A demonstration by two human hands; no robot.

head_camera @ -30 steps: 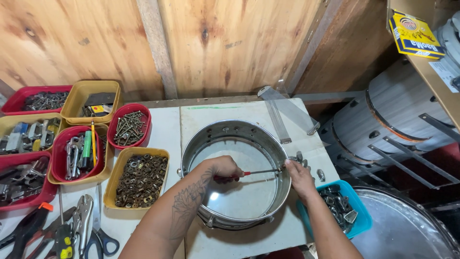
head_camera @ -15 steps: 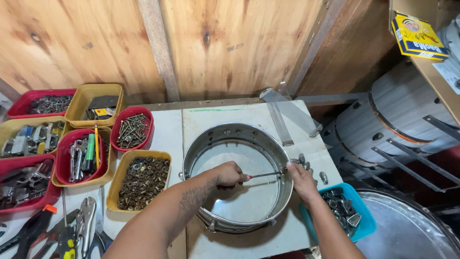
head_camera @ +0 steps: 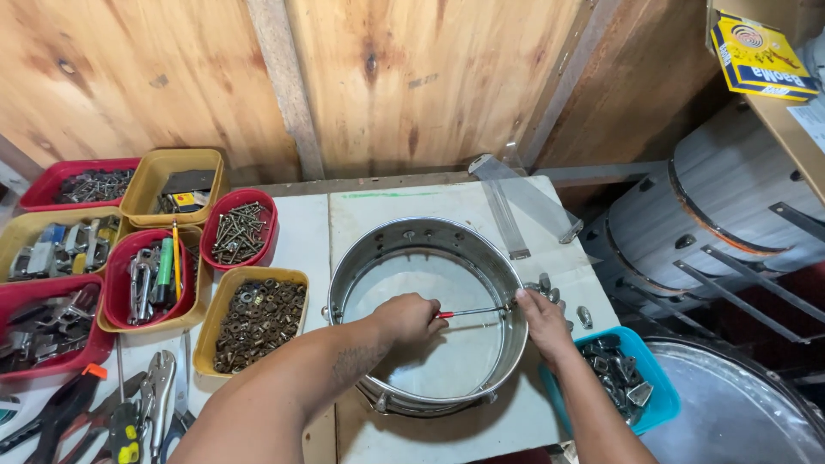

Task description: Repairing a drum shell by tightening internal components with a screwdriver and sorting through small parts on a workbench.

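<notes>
A shiny metal drum shell (head_camera: 404, 245) lies flat on the white table (head_camera: 447, 202). Inside it, my left hand (head_camera: 404, 316) grips a screwdriver (head_camera: 471, 312) with a red handle, whose shaft points right at the shell's inner right wall. On the outside of that wall, my right hand (head_camera: 537, 320) presses against the rim, fingers curled on a small metal fitting there. Several loose metal lugs (head_camera: 563, 302) lie on the table just beyond my right hand.
Red and yellow trays of screws (head_camera: 238, 232), nuts (head_camera: 258, 314) and tools fill the left side. Pliers (head_camera: 155, 387) lie at the lower left. A blue tub of metal parts (head_camera: 623, 378) stands right of the shell. Metal strips (head_camera: 516, 206) lie behind; drums (head_camera: 730, 215) sit at right.
Both hands stay on the shell's right wall with the screwdriver between them. The view has shifted slightly; the left hand has turned a little on the handle.
</notes>
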